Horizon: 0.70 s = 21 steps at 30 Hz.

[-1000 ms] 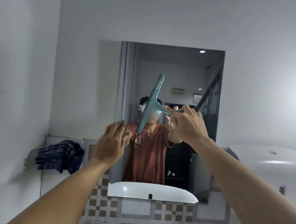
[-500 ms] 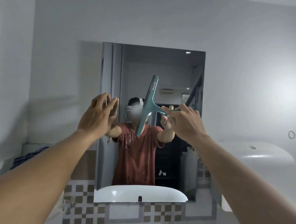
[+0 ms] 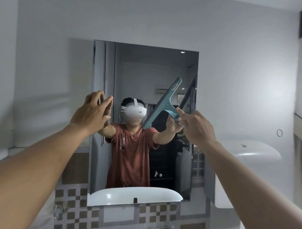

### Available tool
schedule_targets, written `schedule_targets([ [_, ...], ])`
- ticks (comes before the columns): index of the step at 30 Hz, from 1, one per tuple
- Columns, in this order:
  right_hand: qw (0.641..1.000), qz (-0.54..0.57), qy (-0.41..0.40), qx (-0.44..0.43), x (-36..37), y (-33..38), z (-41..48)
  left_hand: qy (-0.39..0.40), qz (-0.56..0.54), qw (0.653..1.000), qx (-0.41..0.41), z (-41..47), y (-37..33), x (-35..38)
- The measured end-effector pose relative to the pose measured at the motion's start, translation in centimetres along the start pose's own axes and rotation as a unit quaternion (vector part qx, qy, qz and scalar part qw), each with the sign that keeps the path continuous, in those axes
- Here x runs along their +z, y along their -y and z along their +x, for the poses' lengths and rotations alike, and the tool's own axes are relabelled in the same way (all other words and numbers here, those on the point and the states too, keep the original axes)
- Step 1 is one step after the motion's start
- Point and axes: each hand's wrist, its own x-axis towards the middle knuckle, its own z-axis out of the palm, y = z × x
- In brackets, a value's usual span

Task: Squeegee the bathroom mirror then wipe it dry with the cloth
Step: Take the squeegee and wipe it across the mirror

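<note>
The frameless rectangular mirror (image 3: 140,70) hangs on the grey wall ahead and reflects a person in a red shirt. My right hand (image 3: 196,127) grips the handle of a teal squeegee (image 3: 163,104), whose blade slants up to the right in front of the mirror's right half. My left hand (image 3: 92,113) is raised at the mirror's left edge, fingers extended and close together, holding nothing; its fingertips seem to rest on the glass. The cloth is out of view.
A white cistern lid (image 3: 249,151) juts out at the right, below the mirror's mid-height. Checkered brown and grey tiles (image 3: 95,218) cover the wall under the mirror. A ledge (image 3: 22,149) runs along the left wall.
The squeegee has moved right and tilted further toward the mirror's right side. My left hand rose to the mirror's left edge. The view shifted up and the plaid cloth dropped out of sight.
</note>
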Motion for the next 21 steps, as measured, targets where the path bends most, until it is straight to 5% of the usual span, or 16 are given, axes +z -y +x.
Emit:
schedule_targets([
  [21, 0.993, 0.068, -0.008, 0.095, 3.8, 1.5, -4.9, -0.022, 0.024, 0.995, 0.090, 1.1, 0.0, -1.8],
])
